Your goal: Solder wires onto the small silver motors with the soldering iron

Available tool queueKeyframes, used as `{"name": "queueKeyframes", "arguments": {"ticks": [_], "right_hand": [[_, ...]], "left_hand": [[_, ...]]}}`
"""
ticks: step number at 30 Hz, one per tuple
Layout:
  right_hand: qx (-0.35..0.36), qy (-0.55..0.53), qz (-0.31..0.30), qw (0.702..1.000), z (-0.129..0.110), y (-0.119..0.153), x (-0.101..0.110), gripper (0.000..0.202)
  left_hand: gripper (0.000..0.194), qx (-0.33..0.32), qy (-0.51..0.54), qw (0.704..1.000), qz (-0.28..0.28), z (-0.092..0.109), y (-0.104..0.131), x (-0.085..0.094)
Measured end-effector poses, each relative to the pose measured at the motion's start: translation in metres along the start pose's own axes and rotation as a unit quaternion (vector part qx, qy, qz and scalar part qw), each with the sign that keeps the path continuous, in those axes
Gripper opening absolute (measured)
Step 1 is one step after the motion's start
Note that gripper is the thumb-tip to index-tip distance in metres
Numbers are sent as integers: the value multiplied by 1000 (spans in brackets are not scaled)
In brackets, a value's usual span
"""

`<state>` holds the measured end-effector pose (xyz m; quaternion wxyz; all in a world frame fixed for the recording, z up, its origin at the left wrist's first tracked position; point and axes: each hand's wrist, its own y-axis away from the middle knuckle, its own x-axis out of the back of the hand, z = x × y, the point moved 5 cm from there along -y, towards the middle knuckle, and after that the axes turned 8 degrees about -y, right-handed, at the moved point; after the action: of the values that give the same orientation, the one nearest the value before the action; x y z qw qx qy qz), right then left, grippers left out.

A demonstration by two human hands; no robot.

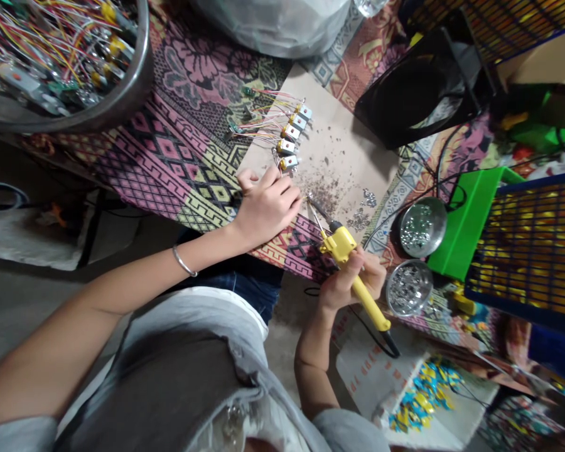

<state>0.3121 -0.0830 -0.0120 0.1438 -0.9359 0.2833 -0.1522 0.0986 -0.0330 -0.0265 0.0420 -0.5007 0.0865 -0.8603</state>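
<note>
My right hand (353, 279) is wrapped round a yellow soldering iron (341, 245) with a thin feed tube beside its barrel. Its tip points up and left, close to the fingertips of my left hand (269, 207). Those fingers are curled together at the near edge of a cardboard sheet (374, 157), and what they pinch is hidden. Just beyond them stands a row of several small white-and-yellow motors (289, 130), with thin wires leading left to small green circuit boards (235, 127). Dark specks and small metal bits (360, 216) lie on the cardboard.
A metal basin (144, 81) full of wired motors stands at the upper left. To the right are a black fan (405, 94), two metal bowls (409, 287) of small parts, a green box (466, 232) and a blue basket (527, 251). Patterned cloth (207, 163) covers the table.
</note>
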Motion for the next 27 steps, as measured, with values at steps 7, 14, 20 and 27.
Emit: {"name": "queueKeyframes", "arguments": {"ticks": [7,14,20,27], "right_hand": [[27,-2,-11,1000,-9,2,-2,39],[27,19,5,999,-10,4,-4,44],[92,-25,139,986,-5,7,2,45],[132,-10,73,989,2,1,1,38]], "left_hand": [[24,5,5,1000,7,0,0,-1],[26,6,-3,1000,2,-1,-1,0],[25,2,-8,1000,10,-2,0,0],[25,4,2,1000,14,-2,0,-1]]}}
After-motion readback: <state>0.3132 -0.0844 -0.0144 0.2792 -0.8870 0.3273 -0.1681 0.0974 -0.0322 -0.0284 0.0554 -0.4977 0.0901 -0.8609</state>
